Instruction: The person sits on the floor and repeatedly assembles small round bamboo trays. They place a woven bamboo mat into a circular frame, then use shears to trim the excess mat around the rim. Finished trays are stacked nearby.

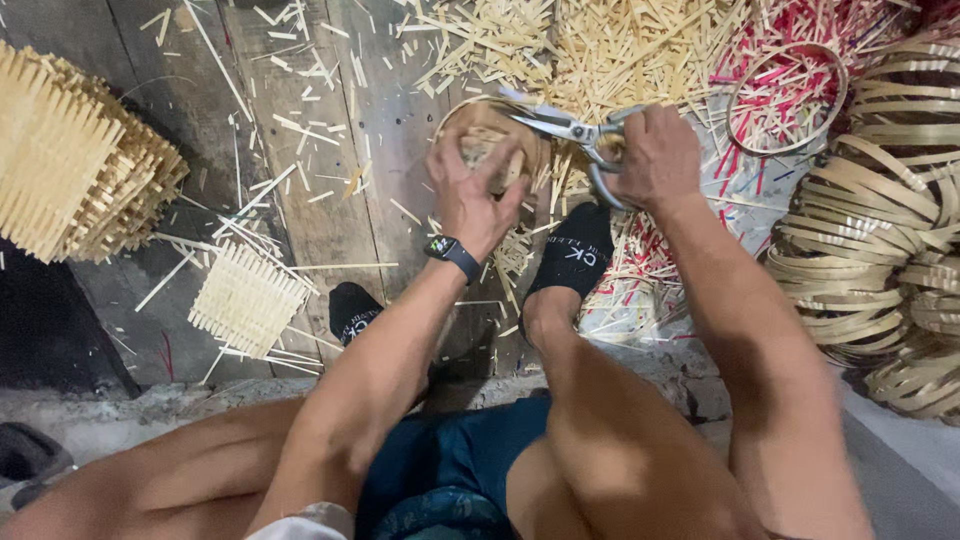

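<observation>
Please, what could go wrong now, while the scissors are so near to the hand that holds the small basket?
1. The scissors in the right hand point toward the left hand gripping the small woven basket; a slip could cut a finger.
2. Loose bamboo slivers cover the floor by the socked feet; one may prick a foot.

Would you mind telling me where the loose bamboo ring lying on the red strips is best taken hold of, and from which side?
Probably from above, pinching the bamboo ring at its near-left rim. It lies flat and open on the red strips, so fingers can straddle the thin band there. That edge is also nearest the right hand, which currently holds the scissors.
</observation>
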The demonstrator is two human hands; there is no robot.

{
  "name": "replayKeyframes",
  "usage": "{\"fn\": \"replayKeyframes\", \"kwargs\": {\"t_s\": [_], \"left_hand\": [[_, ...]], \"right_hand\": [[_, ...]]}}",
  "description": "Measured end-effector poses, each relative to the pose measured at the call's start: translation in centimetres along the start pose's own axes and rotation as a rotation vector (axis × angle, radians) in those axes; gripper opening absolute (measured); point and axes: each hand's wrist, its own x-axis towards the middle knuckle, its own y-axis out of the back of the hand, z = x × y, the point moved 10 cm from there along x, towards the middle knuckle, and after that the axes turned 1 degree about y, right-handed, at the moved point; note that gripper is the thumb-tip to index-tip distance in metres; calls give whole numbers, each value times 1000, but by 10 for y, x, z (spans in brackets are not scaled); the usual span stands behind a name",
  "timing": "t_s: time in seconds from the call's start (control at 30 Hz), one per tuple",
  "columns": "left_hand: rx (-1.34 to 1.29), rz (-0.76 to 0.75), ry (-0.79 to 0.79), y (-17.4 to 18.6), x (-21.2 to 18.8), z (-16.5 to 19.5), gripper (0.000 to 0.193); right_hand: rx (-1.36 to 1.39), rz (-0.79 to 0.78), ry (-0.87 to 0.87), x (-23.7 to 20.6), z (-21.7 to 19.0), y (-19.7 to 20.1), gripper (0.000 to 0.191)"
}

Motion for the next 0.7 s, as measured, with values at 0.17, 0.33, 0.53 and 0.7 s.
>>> {"fn": "replayKeyframes", "kwargs": {"t_s": [0.17,0.33,0.53,0.7], "left_hand": [[-11,-101,-113,-9,4,0,52],[-38,-229,-127,-12,8,-5,48],[-5,-404,-338,-17,13,9,49],[29,-391,-318,-13,17,0,61]], "right_hand": [[-14,29,15,8,-10,-4,38],[86,-262,-158,-5,34,-21,36],[13,32,64,-1,4,3,52],[118,-54,-42,-8,17,-11,30]]}}
